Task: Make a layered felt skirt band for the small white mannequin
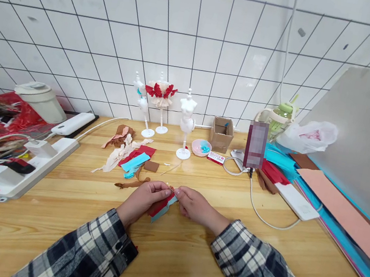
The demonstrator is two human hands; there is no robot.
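My left hand [145, 201] and my right hand [196, 207] meet over the wooden table, fingertips close together. Between them is a small piece of layered red and light-blue crepe paper [162, 211], its lower edge hanging free. Thumb and fingers of my left hand pinch its upper left part. My right hand's closed fingers grip its right edge. Beyond lie blue crepe strips [135, 163], a red crepe piece [148, 152], cream crepe scraps [119, 154], a small brown square [151, 166] and a twisted brown strip [130, 184].
Three white mini mannequins stand near the wall; one bare mannequin [188, 115] is foremost. Beside it are a pink bowl [196, 147] and a cardboard box [221, 140]. A power strip [36, 169] lies left. A cabled phone [255, 146] and paper sheets [348, 205] are right.
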